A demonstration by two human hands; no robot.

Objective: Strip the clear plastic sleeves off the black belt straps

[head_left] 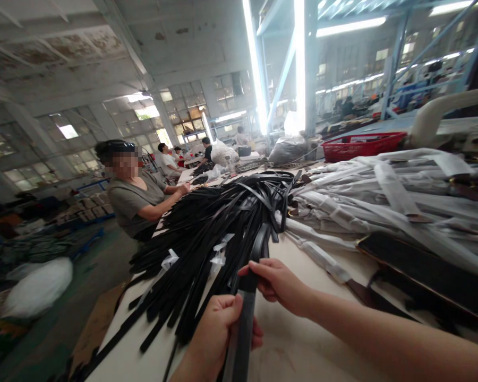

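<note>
A black strap (258, 246) runs from the heap toward me, its near part inside a clear plastic sleeve (239, 339). My left hand (217, 323) is closed around the sleeved part, thumb on top. Just beyond it, my right hand (276, 281) pinches the bare strap at the sleeve's upper end. Ahead and to the left lies a large heap of black straps (207, 223), with scraps of clear plastic (219, 254) on it. To the right is a pile of straps wrapped in white film (342, 196).
A co-worker (133, 196) stands at the table's left side, hands at the heap's far end. A red basket (362, 146) sits beyond the wrapped pile. A long dark piece (426, 270) lies at the right. Bagged goods (289, 151) stand farther back.
</note>
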